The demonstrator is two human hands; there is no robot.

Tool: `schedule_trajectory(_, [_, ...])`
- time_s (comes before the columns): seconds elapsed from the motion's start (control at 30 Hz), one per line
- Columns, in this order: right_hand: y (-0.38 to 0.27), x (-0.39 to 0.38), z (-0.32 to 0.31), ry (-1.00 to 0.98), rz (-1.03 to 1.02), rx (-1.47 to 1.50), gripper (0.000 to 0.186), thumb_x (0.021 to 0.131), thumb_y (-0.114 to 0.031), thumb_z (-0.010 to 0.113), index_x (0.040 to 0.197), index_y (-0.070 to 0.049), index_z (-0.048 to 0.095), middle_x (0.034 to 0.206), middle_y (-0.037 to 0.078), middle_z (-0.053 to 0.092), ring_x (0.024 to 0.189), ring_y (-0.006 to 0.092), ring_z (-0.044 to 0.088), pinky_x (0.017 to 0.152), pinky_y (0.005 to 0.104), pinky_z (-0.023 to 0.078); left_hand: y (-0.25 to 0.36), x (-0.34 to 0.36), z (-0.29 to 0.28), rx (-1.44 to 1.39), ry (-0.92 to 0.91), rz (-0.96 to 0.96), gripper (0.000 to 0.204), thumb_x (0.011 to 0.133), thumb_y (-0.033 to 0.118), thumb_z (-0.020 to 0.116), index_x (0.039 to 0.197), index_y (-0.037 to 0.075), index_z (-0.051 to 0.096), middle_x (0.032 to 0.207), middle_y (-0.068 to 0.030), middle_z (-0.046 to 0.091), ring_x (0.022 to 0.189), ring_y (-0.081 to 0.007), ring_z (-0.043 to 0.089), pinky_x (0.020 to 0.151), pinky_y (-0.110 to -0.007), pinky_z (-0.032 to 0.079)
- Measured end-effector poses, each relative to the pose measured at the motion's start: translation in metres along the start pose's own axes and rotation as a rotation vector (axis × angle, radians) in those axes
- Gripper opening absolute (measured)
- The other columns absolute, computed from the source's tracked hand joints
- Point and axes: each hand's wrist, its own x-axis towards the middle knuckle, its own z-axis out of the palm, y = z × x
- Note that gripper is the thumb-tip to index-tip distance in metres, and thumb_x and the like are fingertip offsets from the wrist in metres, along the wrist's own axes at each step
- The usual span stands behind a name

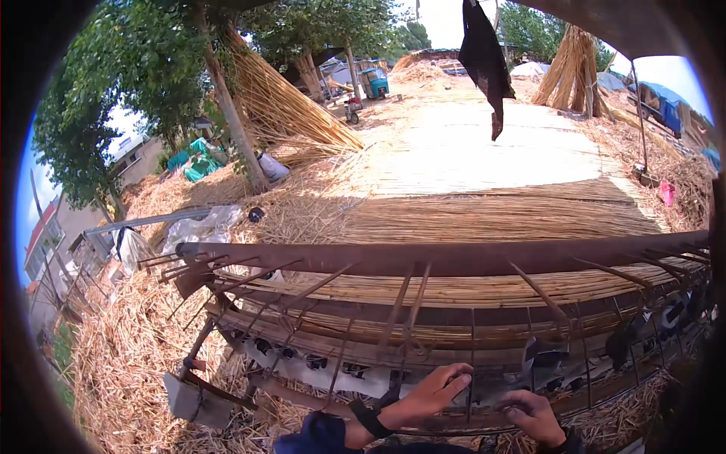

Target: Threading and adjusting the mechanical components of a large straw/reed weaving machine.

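Running left to right beneath the far edge of the long brown metal frame (454, 258), thin straw-coloured reeds (461, 292) lie parallel to it; near edge: bare left hand (429, 397), fingers together, bare right hand (534, 418), fingers curled, any pinching indeterminable.

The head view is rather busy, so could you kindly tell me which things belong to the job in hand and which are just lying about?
Seemingly in the job:
- left hand
- right hand
- frame
- reed mat

Apparently just lying about:
- green sheet
- pale sack
- pink object
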Motion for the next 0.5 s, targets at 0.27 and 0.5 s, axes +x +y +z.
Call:
schedule_trajectory(0.27, [-0.001, 0.092, 0.103, 0.037, 0.142, -0.008, 0.038, 0.085, -0.020, 0.059, 0.113, 0.005, 0.052, 0.103, 0.006, 0.059, 0.095, 0.0136, 0.055, 0.085, 0.0273, 0.042, -0.041, 0.014, -0.029, -0.827, -0.357, -0.029, 0.050, 0.092, 0.044, 0.045, 0.123, 0.005, 0.043, 0.108, -0.0037, 0.047, 0.100, -0.0127, 0.045, 0.087, -0.027, 0.036])
schedule_trajectory(0.5, [0.013, 0.089, 0.139, 0.064, 0.292, 0.739, 0.027, 0.084, -0.013, 0.051, 0.106, 0.002, 0.057, 0.101, 0.007, 0.061, 0.094, 0.0163, 0.058, 0.084, 0.0298, 0.044, -0.052, 0.003, -0.062, -0.622, -0.422, 0.010, 0.061, 0.087, 0.044, 0.051, 0.129, 0.002, 0.038, 0.122, -0.0103, 0.046, 0.108, -0.0180, 0.047, 0.090, -0.030, 0.037])
